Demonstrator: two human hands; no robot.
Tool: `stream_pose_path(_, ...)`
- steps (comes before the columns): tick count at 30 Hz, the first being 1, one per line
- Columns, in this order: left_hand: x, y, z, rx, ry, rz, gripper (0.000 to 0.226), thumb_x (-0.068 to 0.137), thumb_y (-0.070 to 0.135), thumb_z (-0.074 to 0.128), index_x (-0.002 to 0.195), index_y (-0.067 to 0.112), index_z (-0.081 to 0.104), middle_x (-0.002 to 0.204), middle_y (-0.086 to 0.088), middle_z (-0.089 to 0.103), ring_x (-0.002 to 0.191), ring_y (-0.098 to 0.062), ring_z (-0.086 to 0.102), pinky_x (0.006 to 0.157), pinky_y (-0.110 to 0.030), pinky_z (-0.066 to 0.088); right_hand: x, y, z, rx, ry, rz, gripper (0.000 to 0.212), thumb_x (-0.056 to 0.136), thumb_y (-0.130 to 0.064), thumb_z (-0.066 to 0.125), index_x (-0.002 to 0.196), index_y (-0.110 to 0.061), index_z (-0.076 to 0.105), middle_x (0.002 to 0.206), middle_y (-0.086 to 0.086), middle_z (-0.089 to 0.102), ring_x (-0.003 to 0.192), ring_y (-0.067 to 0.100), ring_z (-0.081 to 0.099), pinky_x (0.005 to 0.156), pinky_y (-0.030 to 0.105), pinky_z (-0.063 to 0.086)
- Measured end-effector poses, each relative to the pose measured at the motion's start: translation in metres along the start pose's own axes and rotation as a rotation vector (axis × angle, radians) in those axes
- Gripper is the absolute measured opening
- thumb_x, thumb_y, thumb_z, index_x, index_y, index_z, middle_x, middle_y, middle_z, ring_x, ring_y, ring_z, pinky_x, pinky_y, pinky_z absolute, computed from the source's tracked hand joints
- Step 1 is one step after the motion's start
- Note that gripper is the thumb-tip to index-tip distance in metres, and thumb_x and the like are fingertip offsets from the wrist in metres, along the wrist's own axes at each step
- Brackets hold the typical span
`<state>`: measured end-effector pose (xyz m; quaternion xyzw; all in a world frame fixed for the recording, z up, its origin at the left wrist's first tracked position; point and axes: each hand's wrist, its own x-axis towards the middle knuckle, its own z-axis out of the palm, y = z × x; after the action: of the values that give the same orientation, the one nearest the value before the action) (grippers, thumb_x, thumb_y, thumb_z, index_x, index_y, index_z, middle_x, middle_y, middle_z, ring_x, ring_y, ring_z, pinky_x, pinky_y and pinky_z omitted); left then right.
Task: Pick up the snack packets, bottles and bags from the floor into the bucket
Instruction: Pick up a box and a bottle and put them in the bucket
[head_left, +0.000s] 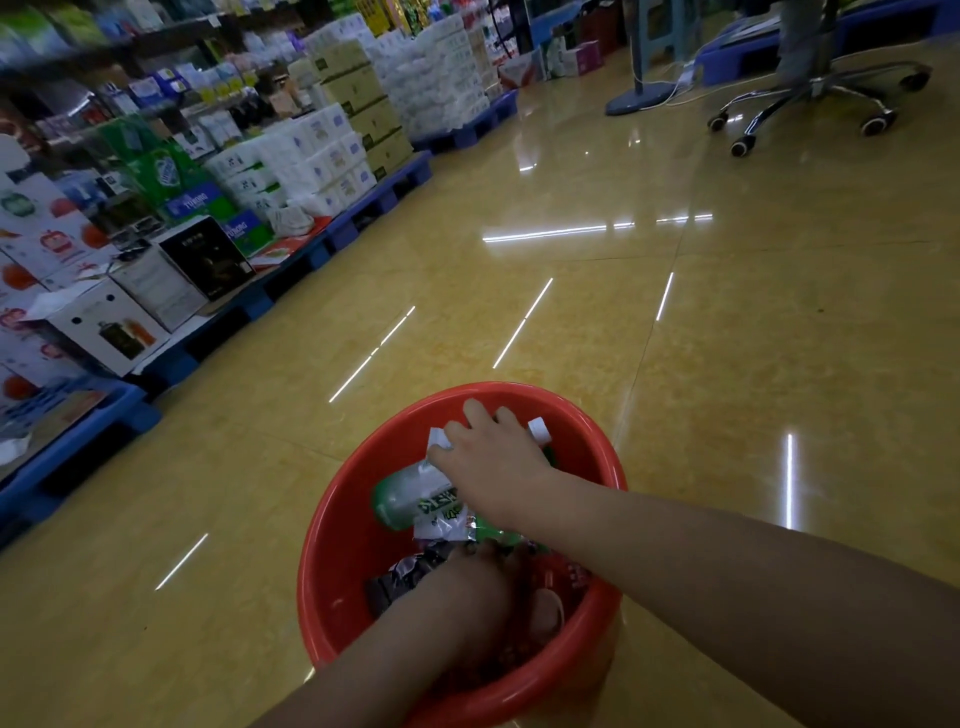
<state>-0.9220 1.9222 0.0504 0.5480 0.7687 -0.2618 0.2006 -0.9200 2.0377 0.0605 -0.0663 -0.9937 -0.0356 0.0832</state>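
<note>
Two hands are reaching into the bucket (332, 545): right hand (491, 460) pinching a packet (435, 440), bottle (410, 493) lying crosswise under its palm; left hand (467, 577) grip unclear.

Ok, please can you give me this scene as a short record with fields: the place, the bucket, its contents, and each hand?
place: shop aisle with shiny yellow floor
bucket: red bucket standing on the floor
contents: green bottle, white packet, dark packet
right: right hand inside bucket, on top of contents; grip unclear
left: left hand inside bucket among packets; fingers hidden
side: boxes stacked on blue pallets
</note>
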Motion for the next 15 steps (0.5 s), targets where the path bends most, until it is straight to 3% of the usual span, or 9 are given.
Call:
stream_pose_path(5, 0.012, -0.012, 0.017, -0.069, 0.029, -0.024, 0.053, 0.088, 0.026, 0.056, 0.137, 0.017, 0.038, 0.128, -0.018, 0.051, 0.114, -0.04, 0.052, 0.092, -0.05, 0.048, 0.006, 0.0, 0.013, 0.041, -0.132, -0.059, 0.055, 0.09, -0.017, 0.056, 0.141, -0.026, 0.039, 0.127, 0.007, 0.053, 0.117, 0.03, 0.037, 0.082, 0.041, 0.033)
stream_pose_path(10, 0.012, -0.012, 0.019, -0.055, 0.12, -0.103, 0.046, 0.096, 0.033, 0.049, 0.14, 0.032, 0.035, 0.132, -0.009, 0.045, 0.121, -0.036, 0.041, 0.082, -0.05, 0.048, 0.008, 0.007, 0.019, 0.094, -0.292, -0.004, 0.063, 0.09, -0.018, 0.057, 0.145, -0.031, 0.029, 0.135, 0.005, 0.052, 0.116, 0.031, 0.038, 0.083, 0.046, 0.035)
stream_pose_path(15, -0.003, -0.02, -0.006, -0.169, 0.054, -0.068, 0.052, 0.09, 0.049, 0.055, 0.138, 0.033, 0.043, 0.134, -0.004, 0.05, 0.116, -0.025, 0.053, 0.095, -0.044, 0.049, 0.005, 0.012, 0.023, 0.066, -0.376, -0.009, 0.084, 0.089, -0.029, 0.063, 0.153, -0.034, 0.007, 0.144, 0.01, 0.041, 0.124, 0.035, 0.033, 0.094, 0.052, 0.035)
